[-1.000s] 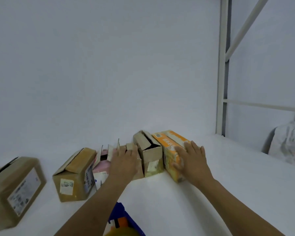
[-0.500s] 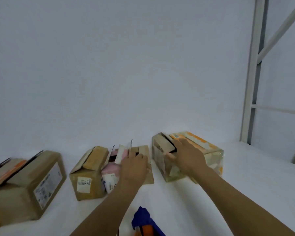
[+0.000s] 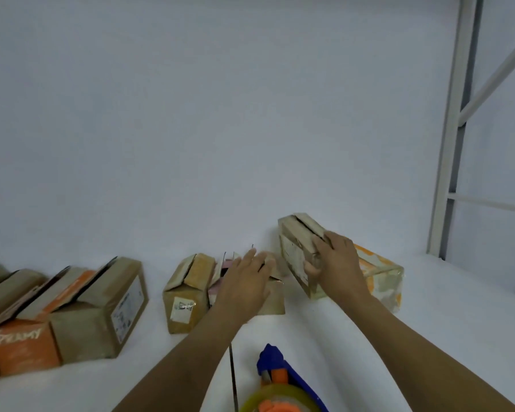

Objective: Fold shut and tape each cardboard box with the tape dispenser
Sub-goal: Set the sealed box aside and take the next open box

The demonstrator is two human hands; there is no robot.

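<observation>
On the white counter (image 3: 428,337), against a plain white wall, stands a row of cardboard boxes, listed right to left.

- Orange-printed box (image 3: 381,278): glossy skin, lies lengthwise along the wall.
- Narrow box (image 3: 295,242): dull brown and scuffed, its top flaps meeting at a dark open slit. Its long axis runs away from the person toward the wall. The right hand (image 3: 336,263) grips its near end, fingers curled over the top edge and thumb on the near face. It looks tipped, but whether its base is clear of the counter cannot be told.
- Low box (image 3: 274,298): flaps partly raised. The left hand (image 3: 244,286) lies flat on it with fingers straight, holding nothing.
- Pink box (image 3: 217,286): beside the low box, mostly hidden.
- Labelled box (image 3: 185,292): brown, flaps peaked and untaped, white sticker on the near face.
- Large box (image 3: 101,316) and orange box (image 3: 21,346): flaps ajar, far left.
- Tape dispenser (image 3: 274,370): blue frame, orange parts, yellowish roll. It sits between the forearms, close to the body and well apart from both hands.

The narrow box lies ahead and to the right, so the right hand is the nearer. Taping it likely means one hand reaching back for the dispenser, with the strip laid along the slit.
</observation>
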